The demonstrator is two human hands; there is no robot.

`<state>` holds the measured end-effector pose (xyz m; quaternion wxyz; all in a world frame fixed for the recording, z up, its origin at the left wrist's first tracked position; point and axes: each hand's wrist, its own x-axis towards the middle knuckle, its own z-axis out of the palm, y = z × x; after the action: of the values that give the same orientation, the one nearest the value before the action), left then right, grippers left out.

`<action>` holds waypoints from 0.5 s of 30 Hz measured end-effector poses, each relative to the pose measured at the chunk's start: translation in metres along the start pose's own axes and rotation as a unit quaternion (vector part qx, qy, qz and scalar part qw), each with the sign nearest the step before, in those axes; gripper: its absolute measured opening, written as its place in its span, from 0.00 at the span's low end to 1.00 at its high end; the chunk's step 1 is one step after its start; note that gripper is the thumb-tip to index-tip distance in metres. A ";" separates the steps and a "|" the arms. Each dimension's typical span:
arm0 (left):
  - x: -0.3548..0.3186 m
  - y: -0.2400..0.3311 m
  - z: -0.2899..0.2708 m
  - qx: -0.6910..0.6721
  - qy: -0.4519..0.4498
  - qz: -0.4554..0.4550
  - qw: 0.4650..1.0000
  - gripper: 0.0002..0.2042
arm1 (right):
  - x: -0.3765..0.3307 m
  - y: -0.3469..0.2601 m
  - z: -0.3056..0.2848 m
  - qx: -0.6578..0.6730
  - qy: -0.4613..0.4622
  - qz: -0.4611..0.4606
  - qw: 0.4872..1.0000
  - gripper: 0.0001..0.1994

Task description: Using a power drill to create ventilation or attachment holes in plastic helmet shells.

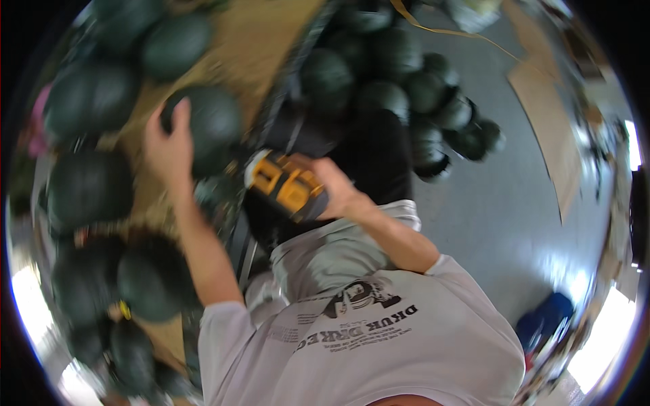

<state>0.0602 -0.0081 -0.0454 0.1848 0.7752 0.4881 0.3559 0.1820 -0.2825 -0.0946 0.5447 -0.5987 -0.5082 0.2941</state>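
My left hand (169,149) is at the left side of a large dark green ball-shaped thing (215,125). Its thumb lies over the ball's surface, and its fingers curve along the edge, partly hidden. My right hand (332,188) is wrapped round a yellow-and-black cordless power tool (288,186), held low in front of my lap. The tool has a pale round end facing left, close to the bench edge. Motion blur hides its working tip and any small detail on the ball.
More dark green balls (91,189) line the left of the brown work surface (247,40). Several others (396,54) are heaped on the grey floor (487,210) at the right. Flat cardboard (542,122) lies beyond them, and a dark blue bundle (545,321) is at the lower right.
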 end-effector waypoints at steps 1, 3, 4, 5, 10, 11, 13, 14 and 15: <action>-0.003 -0.005 -0.003 0.027 0.015 -0.013 0.999 0.31 | 0.004 0.005 0.005 0.040 -0.002 0.011 0.999 0.25; -0.003 -0.002 -0.008 0.032 0.027 -0.002 0.999 0.32 | 0.016 0.011 0.008 0.012 0.002 -0.084 0.996 0.21; -0.004 -0.004 -0.006 0.047 0.035 -0.005 0.998 0.32 | 0.017 0.016 0.006 0.006 -0.016 -0.061 0.998 0.20; -0.004 -0.007 -0.004 0.056 0.037 -0.006 0.998 0.31 | 0.017 0.017 0.006 -0.004 -0.027 -0.035 0.999 0.18; -0.004 -0.011 -0.007 0.076 0.036 -0.010 0.996 0.31 | 0.002 0.000 -0.002 -0.111 -0.027 -0.056 0.992 0.17; -0.004 -0.010 -0.007 0.074 0.031 -0.016 0.997 0.31 | -0.009 0.000 -0.007 -0.133 -0.033 -0.043 0.990 0.16; -0.002 -0.007 -0.008 0.064 0.022 -0.010 0.998 0.31 | -0.030 -0.001 -0.021 -0.137 -0.030 -0.080 0.987 0.14; -0.001 -0.008 -0.010 0.056 0.017 -0.009 0.998 0.32 | -0.037 -0.005 -0.029 -0.095 -0.033 -0.058 0.993 0.16; -0.001 -0.008 -0.010 0.060 0.017 -0.010 0.998 0.32 | -0.045 -0.011 -0.037 -0.053 -0.037 -0.035 0.997 0.19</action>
<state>0.0481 -0.0059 -0.0442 0.1327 0.7738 0.5194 0.3375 0.1986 -0.3392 -0.0846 0.5034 -0.5972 -0.5635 0.2692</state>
